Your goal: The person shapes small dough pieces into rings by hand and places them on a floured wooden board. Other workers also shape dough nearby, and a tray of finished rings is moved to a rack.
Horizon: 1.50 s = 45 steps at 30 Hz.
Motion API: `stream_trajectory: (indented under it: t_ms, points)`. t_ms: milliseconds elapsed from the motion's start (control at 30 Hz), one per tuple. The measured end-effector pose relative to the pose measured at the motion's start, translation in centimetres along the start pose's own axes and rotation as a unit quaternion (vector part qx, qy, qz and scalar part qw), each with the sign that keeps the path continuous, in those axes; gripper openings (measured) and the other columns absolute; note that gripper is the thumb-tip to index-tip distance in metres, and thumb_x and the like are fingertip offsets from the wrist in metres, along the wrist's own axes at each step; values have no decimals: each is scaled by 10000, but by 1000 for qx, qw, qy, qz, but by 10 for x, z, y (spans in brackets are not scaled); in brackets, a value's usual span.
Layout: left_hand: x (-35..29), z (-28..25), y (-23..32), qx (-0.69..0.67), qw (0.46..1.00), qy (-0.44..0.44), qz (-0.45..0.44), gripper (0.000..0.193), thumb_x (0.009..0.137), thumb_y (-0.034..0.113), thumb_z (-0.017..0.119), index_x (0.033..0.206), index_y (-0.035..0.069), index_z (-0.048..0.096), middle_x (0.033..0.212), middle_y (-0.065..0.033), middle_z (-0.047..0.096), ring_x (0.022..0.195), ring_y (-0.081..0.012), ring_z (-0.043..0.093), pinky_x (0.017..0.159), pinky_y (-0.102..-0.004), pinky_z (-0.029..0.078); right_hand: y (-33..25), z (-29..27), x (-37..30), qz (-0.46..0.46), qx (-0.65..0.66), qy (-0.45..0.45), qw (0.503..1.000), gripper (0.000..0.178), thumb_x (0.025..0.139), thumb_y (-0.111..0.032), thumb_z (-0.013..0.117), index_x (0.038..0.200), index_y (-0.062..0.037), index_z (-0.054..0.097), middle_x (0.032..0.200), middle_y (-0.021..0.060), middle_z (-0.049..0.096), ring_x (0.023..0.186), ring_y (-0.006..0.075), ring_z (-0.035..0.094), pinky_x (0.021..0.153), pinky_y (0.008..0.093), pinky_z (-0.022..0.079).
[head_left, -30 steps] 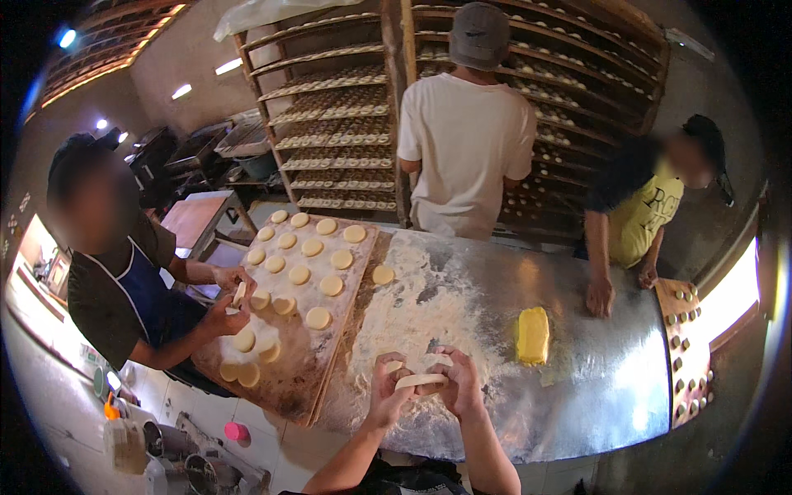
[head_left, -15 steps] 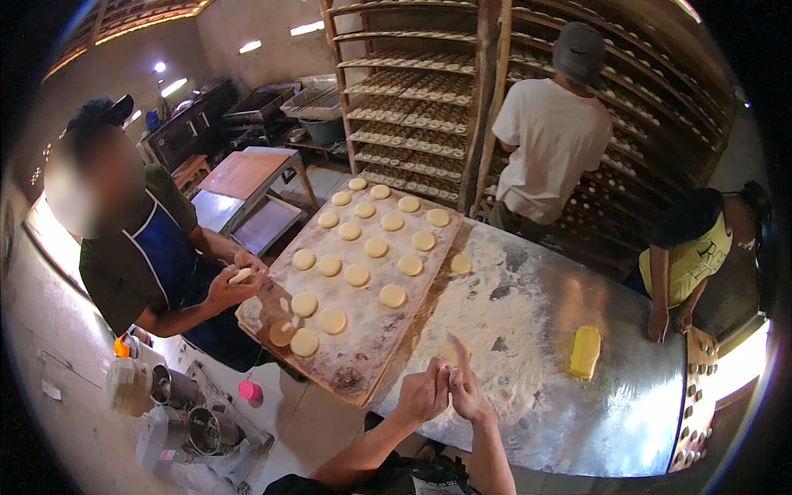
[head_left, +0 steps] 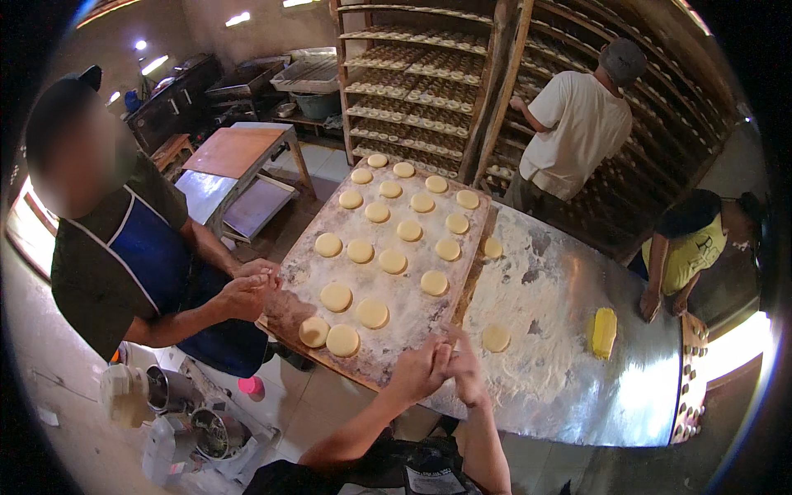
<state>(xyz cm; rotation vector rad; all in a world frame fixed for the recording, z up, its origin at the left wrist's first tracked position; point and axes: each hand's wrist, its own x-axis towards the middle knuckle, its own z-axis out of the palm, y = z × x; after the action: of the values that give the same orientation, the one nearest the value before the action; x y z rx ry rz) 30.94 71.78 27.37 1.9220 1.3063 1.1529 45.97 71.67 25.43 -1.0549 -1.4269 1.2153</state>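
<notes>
My left hand is closed, its fingers curled against my right hand; anything inside them is hidden. The right hand's fingers are smeared by motion. Both hover over the near right edge of a floured board, which carries rows of flat round dough discs. Just beyond my right hand, a single dough disc lies on the floured metal table. Another dough disc sits farther back beside the board.
A co-worker in a blue apron stands at the left, hands together by the board. A yellow block lies on the table at right. Two more people work by tall racks and the table's right end. Mixers stand lower left.
My view has shifted, and my joined hands have moved left, off the lone disc and to the board's edge. The disc in the co-worker's hands no longer shows. The person in white has raised an arm.
</notes>
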Motion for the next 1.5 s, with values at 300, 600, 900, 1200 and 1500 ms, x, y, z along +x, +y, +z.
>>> stream_trajectory:
  t_ms: [300,600,900,1200,1500]
  points:
    - [5,-39,-17,-51,992,-61,-95,261,1071,321,389,1153,96,492,655,-247,609,644,-491,616,582,-570,485,7,37,10,75,251,71,962,494,1002,-302,494,1421,-79,354,890,91,627,679,134,614,498,229,441]
    - [7,-55,-34,29,990,-6,-140,420,1045,360,452,1319,41,440,1084,-336,595,1006,-526,571,825,-564,447,30,66,27,151,-33,47,987,467,1046,-319,492,1416,-37,447,1331,271,493,1106,333,592,957,424,493]
    - [-29,-84,-55,267,937,-169,-148,736,847,349,735,1433,51,404,1094,-224,555,1025,-409,549,852,-530,433,5,78,8,138,-460,-31,877,839,873,-366,682,1518,-53,246,1269,341,534,1157,501,547,999,541,447]
    - [-21,-71,-40,250,944,-153,-152,709,881,286,706,1442,3,378,1132,-238,550,1099,-433,516,908,-539,430,46,-53,-8,230,-468,269,810,547,874,-363,693,1282,-26,559,1053,232,665,1070,437,618,906,515,493]
    - [31,52,-6,-27,964,-199,-176,495,966,278,626,1336,-20,489,1027,-219,692,930,-392,676,812,-446,528,41,-110,26,186,-326,102,921,381,850,-226,776,1050,-33,515,1055,183,673,979,276,652,787,395,511]
